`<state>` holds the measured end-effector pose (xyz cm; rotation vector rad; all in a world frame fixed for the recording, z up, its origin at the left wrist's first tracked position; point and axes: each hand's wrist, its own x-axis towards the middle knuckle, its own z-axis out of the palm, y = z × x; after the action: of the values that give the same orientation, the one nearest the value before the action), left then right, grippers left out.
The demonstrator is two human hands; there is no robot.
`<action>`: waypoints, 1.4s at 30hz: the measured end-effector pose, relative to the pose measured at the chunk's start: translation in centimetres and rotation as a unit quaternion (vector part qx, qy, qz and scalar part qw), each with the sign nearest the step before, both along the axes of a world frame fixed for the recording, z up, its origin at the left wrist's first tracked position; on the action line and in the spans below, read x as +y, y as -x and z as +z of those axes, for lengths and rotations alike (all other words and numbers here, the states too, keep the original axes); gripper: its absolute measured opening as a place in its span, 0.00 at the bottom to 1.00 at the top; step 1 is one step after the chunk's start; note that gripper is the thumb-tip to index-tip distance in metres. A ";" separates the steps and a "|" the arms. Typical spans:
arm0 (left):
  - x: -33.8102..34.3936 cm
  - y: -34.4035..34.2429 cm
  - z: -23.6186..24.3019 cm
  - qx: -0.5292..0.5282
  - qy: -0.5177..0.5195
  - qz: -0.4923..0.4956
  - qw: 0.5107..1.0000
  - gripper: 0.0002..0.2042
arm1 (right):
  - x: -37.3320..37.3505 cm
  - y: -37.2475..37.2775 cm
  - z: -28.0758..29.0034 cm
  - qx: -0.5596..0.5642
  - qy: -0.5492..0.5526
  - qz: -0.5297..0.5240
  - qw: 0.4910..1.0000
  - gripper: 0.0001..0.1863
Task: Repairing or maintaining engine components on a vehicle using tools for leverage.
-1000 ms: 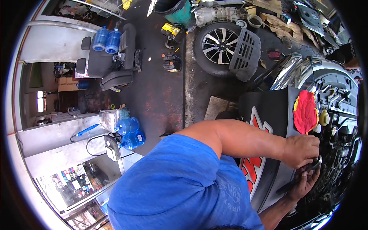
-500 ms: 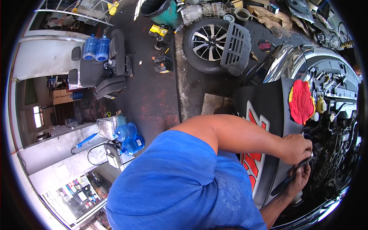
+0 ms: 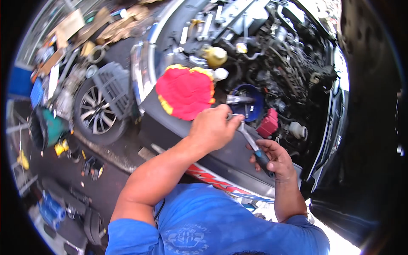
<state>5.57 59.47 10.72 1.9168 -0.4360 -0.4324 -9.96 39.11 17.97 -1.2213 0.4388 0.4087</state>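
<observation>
My left hand (image 3: 214,129) pinches the head end of a ratchet wrench (image 3: 250,138), with its thumb on top. My right hand (image 3: 276,159) closes around the black and teal grip, its fingers partly behind it. The wrench slants between both hands above the padded fender cover (image 3: 238,157). Just beyond my left hand, a round blue bowl (image 3: 258,104) holds metal pieces that I cannot make out clearly. A red cloth with yellow edges (image 3: 185,91) lies on the cover to the left.
The open engine bay (image 3: 280,59) spreads ahead, with a yellow-capped reservoir (image 3: 214,56), a red block (image 3: 268,123) and several wrenches (image 3: 207,26) along its left edge. At the left a wheel (image 3: 97,110) lies on the floor beside a grey slotted panel (image 3: 114,89).
My view has swung right toward the engine bay. The ratchet wrench, earlier mostly hidden between my close-set hands, now shows plainly, and my hands are further apart along it.
</observation>
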 end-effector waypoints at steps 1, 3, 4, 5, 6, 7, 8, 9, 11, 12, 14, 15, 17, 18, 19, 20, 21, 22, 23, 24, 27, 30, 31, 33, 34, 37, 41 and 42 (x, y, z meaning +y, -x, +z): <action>-0.6 -0.8 -0.3 0.029 -0.003 -0.012 0.999 0.20 | -0.5 -0.2 0.6 -0.035 -0.030 -0.007 0.999 0.46; -2.0 -1.9 -0.5 0.065 -0.001 -0.048 0.997 0.20 | -0.7 -0.2 1.4 -0.091 -0.069 -0.045 0.992 0.48; -3.0 -2.4 -0.3 0.108 -0.007 -0.066 0.992 0.22 | -0.9 -0.1 1.6 -0.115 -0.079 -0.078 0.987 0.49; -4.1 -2.8 -0.5 0.153 -0.015 -0.086 0.984 0.23 | -0.9 -0.7 2.6 -0.159 -0.036 -0.050 0.985 0.45; -5.1 -3.0 -1.3 0.165 -0.024 -0.108 0.980 0.24 | -1.4 -0.5 2.6 -0.153 -0.022 -0.075 0.985 0.45; -6.1 -3.3 -1.6 0.171 -0.027 -0.126 0.977 0.24 | -2.0 -0.1 2.7 -0.137 0.064 -0.057 0.987 0.42; -7.0 -3.6 -1.9 0.178 -0.031 -0.139 0.974 0.24 | -2.5 0.1 2.7 -0.116 0.146 -0.033 0.982 0.39; -8.1 -3.6 -2.1 0.164 -0.039 -0.161 0.973 0.25 | -2.3 -0.2 3.2 -0.080 0.217 -0.045 0.972 0.33; -10.8 -3.9 -2.1 0.156 -0.061 -0.206 0.964 0.25 | -4.2 0.4 2.9 -0.079 0.310 -0.016 0.947 0.30; -12.2 -4.1 -2.0 0.146 -0.086 -0.230 0.958 0.25 | -5.0 0.8 2.8 -0.080 0.393 0.034 0.915 0.27; -14.8 -4.7 -1.7 0.183 -0.097 -0.287 0.935 0.28 | -6.1 1.7 2.7 -0.055 0.405 0.003 0.913 0.23; -16.1 -5.0 -2.0 0.161 -0.097 -0.329 0.925 0.29 | -6.9 2.4 2.1 -0.059 0.398 -0.056 0.914 0.22; -18.7 -5.6 -2.1 0.117 -0.105 -0.377 0.913 0.30 | -8.7 3.5 1.3 -0.078 0.428 -0.126 0.891 0.20; -19.8 -5.9 -2.5 0.098 -0.101 -0.358 0.923 0.31 | -10.1 4.2 0.7 -0.085 0.496 -0.102 0.858 0.20; -21.2 -6.6 -3.4 0.058 -0.109 -0.340 0.932 0.31 | -11.4 4.1 0.3 -0.073 0.548 -0.076 0.830 0.20; -22.2 -7.3 -4.4 0.018 -0.115 -0.320 0.940 0.32 | -12.6 3.8 0.1 -0.061 0.597 -0.049 0.798 0.20; -23.1 -8.0 -5.7 -0.018 -0.135 -0.308 0.942 0.32 | -13.9 3.7 -0.8 -0.059 0.599 -0.057 0.797 0.20; -23.9 -8.7 -6.8 -0.054 -0.153 -0.297 0.941 0.32 | -15.3 3.9 -2.3 -0.043 0.641 -0.053 0.765 0.20; -24.4 -9.3 -7.4 -0.060 -0.166 -0.304 0.936 0.33 | -16.7 4.1 -3.9 -0.029 0.679 -0.049 0.732 0.20; -24.9 -9.5 -8.3 -0.059 -0.184 -0.305 0.932 0.33 | -18.2 4.2 -5.5 -0.027 0.679 -0.056 0.731 0.20; -25.5 -9.4 -11.5 -0.027 -0.238 -0.310 0.920 0.33 | -22.1 3.3 -10.2 0.088 0.668 0.030 0.739 0.19; -25.7 -9.6 -12.2 -0.043 -0.281 -0.335 0.898 0.36 | -24.9 2.8 -15.6 0.127 0.647 0.038 0.751 0.20; -25.5 -9.8 -12.2 -0.041 -0.287 -0.337 0.896 0.36 | -25.7 2.5 -17.6 0.144 0.649 0.056 0.745 0.20; -26.2 -10.3 -12.3 -0.033 -0.251 -0.313 0.915 0.37 | -27.8 1.7 -21.3 0.162 0.656 0.067 0.734 0.21; -26.3 -10.3 -12.2 -0.033 -0.251 -0.317 0.914 0.37 | -28.5 1.9 -23.3 0.171 0.656 0.042 0.734 0.20; -25.6 -10.3 -11.6 -0.018 -0.232 -0.317 0.920 0.38 | -29.3 0.7 -26.1 0.201 0.616 -0.018 0.761 0.20; -25.7 -10.5 -11.1 -0.003 -0.240 -0.319 0.917 0.37 | -31.3 0.9 -30.4 0.217 0.527 -0.150 0.808 0.19; -25.8 -10.5 -11.2 -0.004 -0.242 -0.318 0.917 0.37 | -31.9 1.3 -31.5 0.213 0.467 -0.249 0.821 0.18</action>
<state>16.03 33.68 -0.48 2.2198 -1.0453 -1.0358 -11.30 7.18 -13.58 -1.8816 1.4334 -0.0330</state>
